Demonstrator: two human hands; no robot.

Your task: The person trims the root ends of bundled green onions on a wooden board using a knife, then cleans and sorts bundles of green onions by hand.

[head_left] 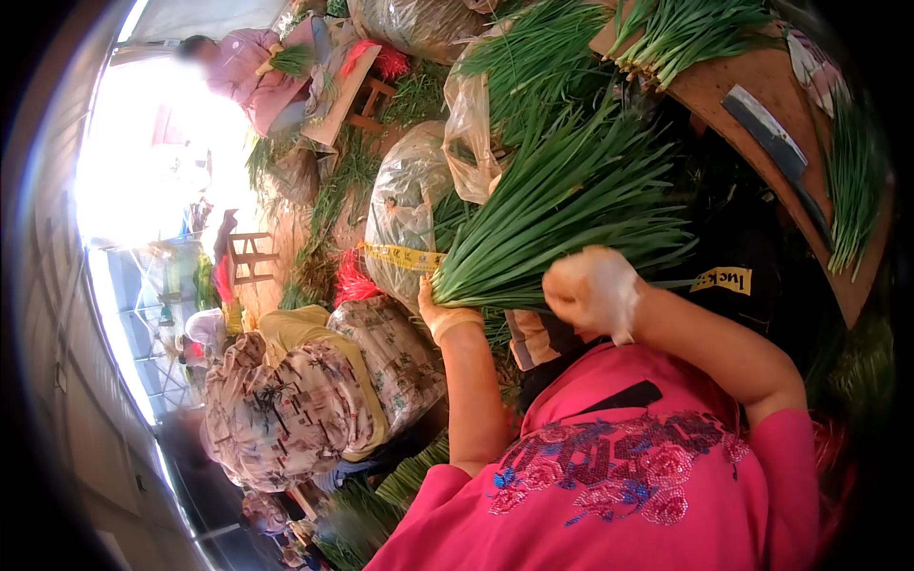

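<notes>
A thick bunch of garlic chives [562, 209] fans out in front of me, pale stem ends toward my left. My left hand [446, 312] is closed around those stem ends, with a light covering on the palm. My right hand [595, 290], in a whitish glove, is curled into a fist against the lower side of the leaves. Whatever its fingers hold is hidden. A yellow printed strip [400, 255] lies beside the stem ends, across a clear plastic bag [405, 195].
A cleaver [769, 133] lies on a brown board [724, 71] at upper right, with more chives [690, 38] on it. Co-workers sit at the left, one in a patterned top [286, 409], another in pink [252, 71]. Loose greens [324, 224] litter the floor near a wooden stool [252, 257].
</notes>
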